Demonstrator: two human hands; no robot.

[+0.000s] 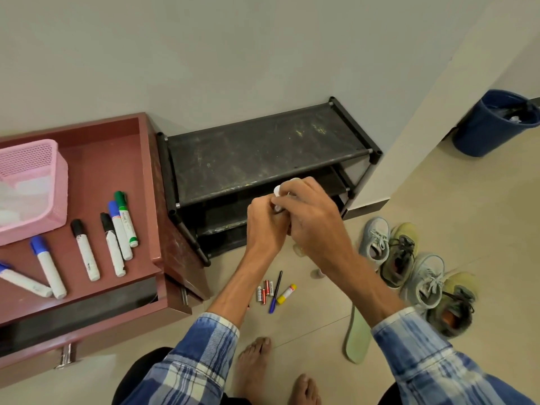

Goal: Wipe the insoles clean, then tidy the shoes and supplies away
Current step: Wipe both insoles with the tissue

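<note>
Both hands meet in front of the black shoe rack point(263, 153). My right hand point(309, 211) and my left hand point(264, 223) together grip a small white object point(277, 190), mostly hidden by the fingers; I cannot tell what it is. A pale green insole point(358, 337) lies on the floor beside my right sleeve. To its right stand two light blue sneakers point(375, 238) point(423, 280) and two olive-yellow sneakers point(401, 255) point(454, 302), close together in a row.
A red cabinet top point(102, 171) at left carries several markers point(119, 229) and a pink mesh basket point(29, 188). Batteries point(264, 290), a pen point(276, 290) and a glue stick point(287, 293) lie on the floor. A blue bin point(491, 124) stands far right. My bare feet are below.
</note>
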